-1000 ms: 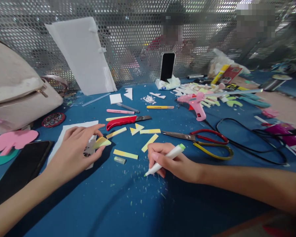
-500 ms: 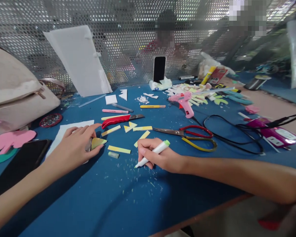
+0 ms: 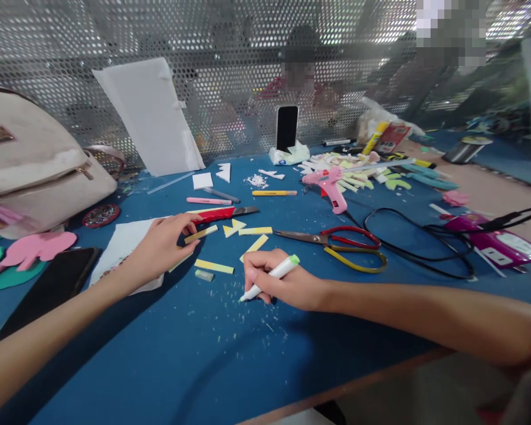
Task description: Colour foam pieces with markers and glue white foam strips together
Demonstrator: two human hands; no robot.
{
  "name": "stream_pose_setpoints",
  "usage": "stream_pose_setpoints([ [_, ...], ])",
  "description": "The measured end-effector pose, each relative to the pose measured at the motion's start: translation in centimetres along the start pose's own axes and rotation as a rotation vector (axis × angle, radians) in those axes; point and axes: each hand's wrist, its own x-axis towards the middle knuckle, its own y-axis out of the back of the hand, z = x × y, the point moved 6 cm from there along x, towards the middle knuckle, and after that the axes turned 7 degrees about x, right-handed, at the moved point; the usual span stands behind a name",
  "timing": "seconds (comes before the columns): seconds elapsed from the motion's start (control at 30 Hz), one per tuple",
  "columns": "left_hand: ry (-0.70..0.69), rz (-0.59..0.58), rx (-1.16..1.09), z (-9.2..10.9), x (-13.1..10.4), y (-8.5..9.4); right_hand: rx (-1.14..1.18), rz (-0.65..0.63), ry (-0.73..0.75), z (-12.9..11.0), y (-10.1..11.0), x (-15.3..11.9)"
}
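My left hand (image 3: 166, 245) is curled over the left end of a yellow strip (image 3: 207, 231), thumb on the near side and fingers on the far side. Another yellow piece (image 3: 180, 262) shows partly below its thumb. Just behind lies a red-handled utility knife (image 3: 216, 215). My right hand (image 3: 281, 280) grips a white marker (image 3: 272, 277) with a green end, its tip pointing down at the table. A short pale green cap (image 3: 204, 275) and several yellow strips (image 3: 215, 267) lie between the hands. Small yellow triangles (image 3: 233, 228) rest beyond them.
Scissors (image 3: 331, 239) lie open to the right, near a pink glue gun (image 3: 331, 184) with a black cable (image 3: 407, 251). Behind is a heap of pale strips (image 3: 345, 168). A backpack (image 3: 39, 153) and dark phone (image 3: 48, 289) are left; another phone (image 3: 287, 128) stands upright.
My left hand has moved right and slightly away from me, from the yellow piece to the yellow strip, and its fingers have drawn closer together. The right hand still holds the marker, almost unmoved.
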Motion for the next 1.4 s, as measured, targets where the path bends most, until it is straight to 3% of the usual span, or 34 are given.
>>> stream_pose_setpoints([
  [0.2,-0.038,0.106,-0.033,2.4,0.0,2.0,0.026,0.031,0.007,-0.1,0.2,-0.2],
  [0.37,-0.12,0.11,-0.078,7.0,-3.8,3.6,0.158,0.157,0.05,-0.3,1.3,-0.4],
  [0.5,-0.164,0.015,-0.169,9.7,-7.1,2.4,0.162,0.228,0.069,-0.4,1.7,-0.2],
  [0.67,-0.108,-0.085,-0.351,9.7,-8.6,0.2,0.037,0.114,0.069,-0.3,0.8,-0.2],
  [0.97,-0.233,-0.204,-0.459,8.7,-9.6,0.2,0.069,-0.009,-0.046,0.5,0.6,0.5],
  [1.2,-0.447,0.016,-0.268,9.6,-8.5,1.6,-0.037,-0.132,-0.096,0.5,0.1,0.3],
  [1.33,-0.522,0.221,-0.082,10.6,-10.0,2.2,-0.16,-0.194,-0.013,0.2,-0.2,0.4],
  [1.4,-0.545,0.262,-0.032,10.9,-10.9,2.0,-0.157,-0.201,0.001,0.1,-0.2,0.5],
])
